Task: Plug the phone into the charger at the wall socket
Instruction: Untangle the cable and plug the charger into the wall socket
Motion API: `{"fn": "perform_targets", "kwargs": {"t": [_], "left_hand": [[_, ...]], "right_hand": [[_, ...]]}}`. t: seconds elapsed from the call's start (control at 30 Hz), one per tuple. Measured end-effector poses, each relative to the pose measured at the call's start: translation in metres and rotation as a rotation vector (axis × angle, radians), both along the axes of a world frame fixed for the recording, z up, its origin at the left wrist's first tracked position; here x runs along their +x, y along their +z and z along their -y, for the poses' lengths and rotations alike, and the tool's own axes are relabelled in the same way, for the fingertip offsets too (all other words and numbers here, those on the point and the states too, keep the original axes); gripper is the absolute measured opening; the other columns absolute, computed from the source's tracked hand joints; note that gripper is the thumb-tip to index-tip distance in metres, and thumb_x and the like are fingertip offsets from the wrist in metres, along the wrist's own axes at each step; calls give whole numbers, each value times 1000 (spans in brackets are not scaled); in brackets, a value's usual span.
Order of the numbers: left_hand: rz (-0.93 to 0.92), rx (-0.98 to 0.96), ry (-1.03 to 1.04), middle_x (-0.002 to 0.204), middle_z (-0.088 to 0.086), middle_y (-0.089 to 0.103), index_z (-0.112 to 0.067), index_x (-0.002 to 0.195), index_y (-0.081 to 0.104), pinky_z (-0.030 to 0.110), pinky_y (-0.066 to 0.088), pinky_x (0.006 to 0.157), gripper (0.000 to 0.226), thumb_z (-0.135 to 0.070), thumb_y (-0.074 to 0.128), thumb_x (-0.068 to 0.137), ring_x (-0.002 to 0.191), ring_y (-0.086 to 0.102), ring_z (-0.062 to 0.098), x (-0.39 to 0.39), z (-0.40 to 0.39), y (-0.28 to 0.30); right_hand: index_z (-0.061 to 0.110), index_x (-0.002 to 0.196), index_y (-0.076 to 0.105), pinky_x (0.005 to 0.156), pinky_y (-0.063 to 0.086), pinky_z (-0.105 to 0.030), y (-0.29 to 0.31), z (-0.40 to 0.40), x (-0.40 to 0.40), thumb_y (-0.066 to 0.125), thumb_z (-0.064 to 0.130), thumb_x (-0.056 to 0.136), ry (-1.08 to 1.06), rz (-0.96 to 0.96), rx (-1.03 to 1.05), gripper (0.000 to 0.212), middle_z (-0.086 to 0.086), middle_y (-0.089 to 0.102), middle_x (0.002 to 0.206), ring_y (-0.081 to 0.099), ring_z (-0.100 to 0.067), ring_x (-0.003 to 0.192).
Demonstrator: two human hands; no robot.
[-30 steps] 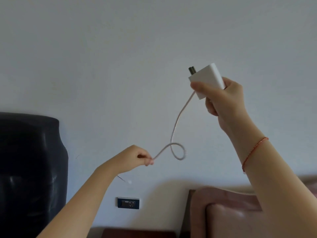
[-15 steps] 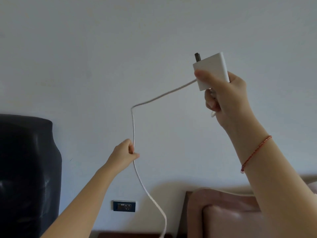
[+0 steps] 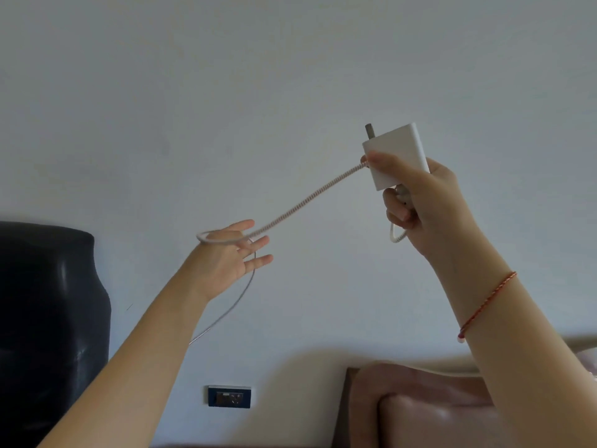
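Head view shows the right hand up high, its fingers wrapped tight around a small white square plastic charger with metal prongs poking up. A white braided cord runs from under the thumb down to the left hand. That hand's fingers are spread open, and the cord loops loosely over them. Far below the fingers, a dark blue wall socket sits on the white wall.
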State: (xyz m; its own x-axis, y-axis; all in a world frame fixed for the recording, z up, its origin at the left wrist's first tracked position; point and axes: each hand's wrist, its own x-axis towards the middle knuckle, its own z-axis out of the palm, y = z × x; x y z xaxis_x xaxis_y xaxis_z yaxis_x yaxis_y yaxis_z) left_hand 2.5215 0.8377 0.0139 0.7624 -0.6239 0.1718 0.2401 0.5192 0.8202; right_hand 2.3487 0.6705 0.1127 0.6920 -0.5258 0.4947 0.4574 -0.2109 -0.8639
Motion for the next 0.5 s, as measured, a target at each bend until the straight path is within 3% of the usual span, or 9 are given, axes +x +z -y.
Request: {"fn": "perform_targets", "kwargs": {"t": [0.1,0.17,0.27,0.33,0.43,0.5], "left_hand": [[-112,-129,-56,110,18,42,11,111,49,49,50,88,60,15,37,53,112,50,41,10,-15,-10],[-246,-225,-55,130,29,36,12,112,45,47,55,79,69,9,46,44,116,42,49,20,-24,-21],[-499,-272,-2,139,38,30,10,132,25,57,48,76,59,-10,46,81,121,29,58,35,-28,-36],[-656,-148,73,144,34,27,-1,141,23,49,48,80,65,-30,52,90,133,21,52,42,-23,-43],[-808,-20,73,151,33,5,3,131,39,30,50,85,48,-19,54,91,136,29,39,42,-16,-48],[-893,-25,19,148,29,15,9,109,46,23,54,73,27,-13,47,93,125,47,27,45,-15,-55]], "right_hand": [[-15,104,53,34,18,-15,2,4,-7,69,20,77,26,-2,-7,47,-14,39,88,24,-8,29],[-16,104,52,34,19,-15,5,7,-11,69,21,76,31,-7,-38,50,-15,39,88,23,-9,30],[-18,102,50,34,20,-17,7,9,-18,70,24,71,64,-23,-95,56,-15,43,81,22,-9,31],[-19,102,50,34,20,-18,7,8,-21,69,25,70,97,-62,-156,58,-7,45,55,22,-8,30],[-15,96,56,34,18,-18,4,7,-26,65,25,72,164,-112,-220,47,14,37,35,20,-7,29],[-7,91,61,32,17,-15,4,10,-32,60,25,75,238,-73,-216,36,13,41,32,20,-4,26]]}}
